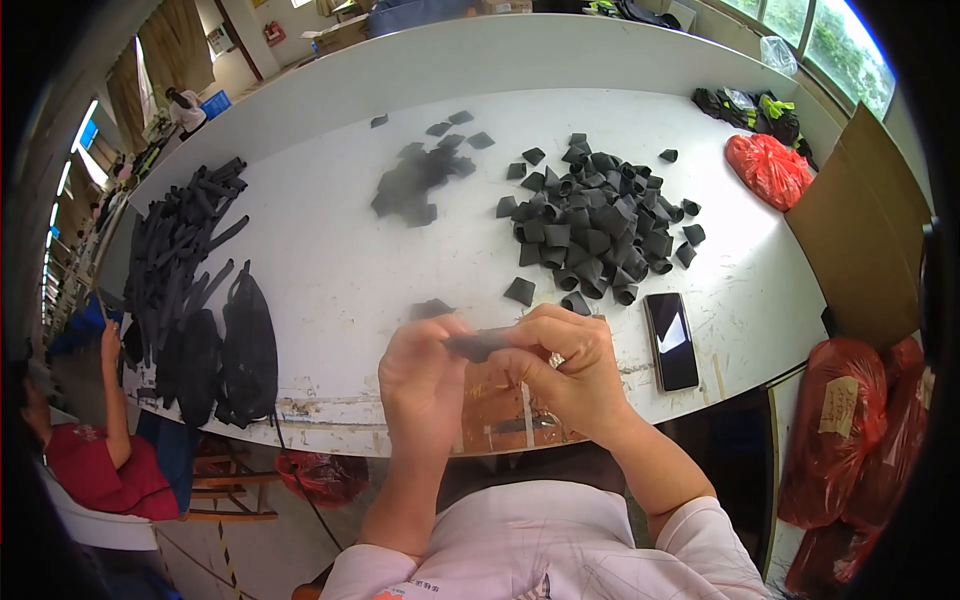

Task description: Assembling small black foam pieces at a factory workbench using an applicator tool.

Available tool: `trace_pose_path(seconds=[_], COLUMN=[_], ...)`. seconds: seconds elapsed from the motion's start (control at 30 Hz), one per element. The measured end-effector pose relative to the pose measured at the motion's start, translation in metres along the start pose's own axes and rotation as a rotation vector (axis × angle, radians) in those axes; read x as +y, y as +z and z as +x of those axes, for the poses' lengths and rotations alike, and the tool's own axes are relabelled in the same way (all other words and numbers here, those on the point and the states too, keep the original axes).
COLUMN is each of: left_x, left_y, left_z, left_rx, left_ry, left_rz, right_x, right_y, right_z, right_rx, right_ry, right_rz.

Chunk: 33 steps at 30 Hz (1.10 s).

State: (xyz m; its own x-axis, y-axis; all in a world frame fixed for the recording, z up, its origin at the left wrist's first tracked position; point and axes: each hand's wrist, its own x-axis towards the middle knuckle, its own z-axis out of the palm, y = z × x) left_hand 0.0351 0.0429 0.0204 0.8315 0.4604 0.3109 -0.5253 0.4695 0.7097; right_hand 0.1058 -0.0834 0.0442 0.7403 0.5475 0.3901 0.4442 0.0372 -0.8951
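Observation:
Between my two hands, above the table's front edge, is a small dark fabric piece. My left hand pinches its left end, and my right hand grips the other end between thumb and fingers. Just beyond my left hand lies another dark piece, partly blurred. Past my right hand is a heap of small black rolled fabric tubes. A looser group of flat dark pieces lies farther off to the left, also blurred.
Long black strips and two black mesh bags lie at the table's left. A phone rests right of my hands. A red plastic bag and a cardboard sheet stand at the right. A person in red sits at left.

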Motion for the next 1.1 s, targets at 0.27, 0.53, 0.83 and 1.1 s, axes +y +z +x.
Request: trace_pose_path(seconds=[0.27, 0.53, 0.83, 1.1], left_x=[0.000, 0.015, 0.012, 0.007], left_y=[-0.004, -0.001, -0.003, -0.023], left_z=[-0.004, 0.010, 0.008, 0.018], left_rx=[-0.012, -0.101, -0.129, -0.076], left_ry=[0.019, 0.011, 0.061, 0.044], left_rz=[0.165, 0.643, 0.671, 0.662], right_x=[0.019, -0.002, 0.011, 0.000], right_y=[0.009, -0.002, 0.001, -0.011], right_z=[-0.008, 0.001, -0.004, 0.009], right_rx=[0.070, -0.068, -0.054, -0.224], right_ry=[-0.134, -0.029, -0.332, -0.190], right_rz=[-0.055, -0.128, -0.467, -0.476])
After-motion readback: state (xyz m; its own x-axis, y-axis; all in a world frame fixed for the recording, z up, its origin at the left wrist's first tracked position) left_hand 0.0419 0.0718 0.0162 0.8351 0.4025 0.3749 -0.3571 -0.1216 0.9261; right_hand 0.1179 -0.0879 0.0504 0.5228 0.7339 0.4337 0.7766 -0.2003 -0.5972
